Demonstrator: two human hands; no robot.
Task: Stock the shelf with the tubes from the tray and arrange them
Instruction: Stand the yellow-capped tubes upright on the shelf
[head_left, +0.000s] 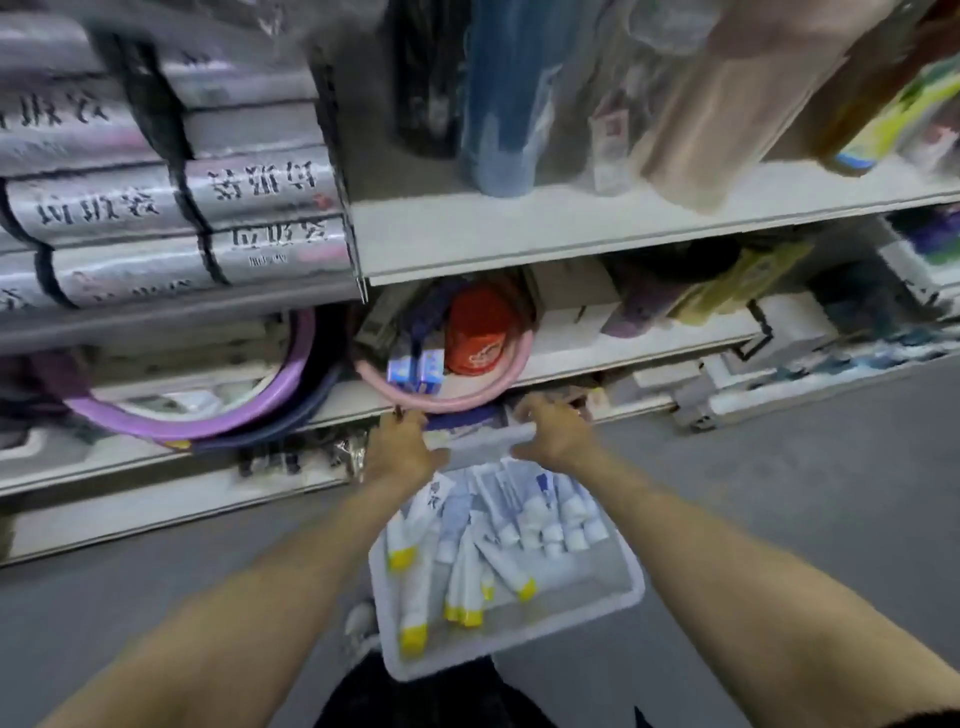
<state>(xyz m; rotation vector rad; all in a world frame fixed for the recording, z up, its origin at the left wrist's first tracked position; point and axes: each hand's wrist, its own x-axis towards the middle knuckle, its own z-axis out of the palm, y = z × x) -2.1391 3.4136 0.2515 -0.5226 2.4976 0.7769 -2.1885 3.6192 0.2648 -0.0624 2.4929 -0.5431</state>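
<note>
Nearest, the white tray (626, 590) sits low over the grey floor (779, 493), its near corner over dark clothing (415, 701). It holds loose tubes: yellow-capped tubes (415, 597) toward the left edge and white-capped tubes (563, 522) toward the far right corner. The left hand (400, 452) and right hand (558, 434) curl over its far rim (fingertips lost in blur). Beyond, the bottom shelf (156, 470) is largely hidden. The shelf above carries a pink basin (501, 387) with a red tub (480, 332) and a purple basin (182, 422).

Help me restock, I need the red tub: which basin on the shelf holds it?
The pink basin, right of the purple basin; the red tub sits inside it.
</note>
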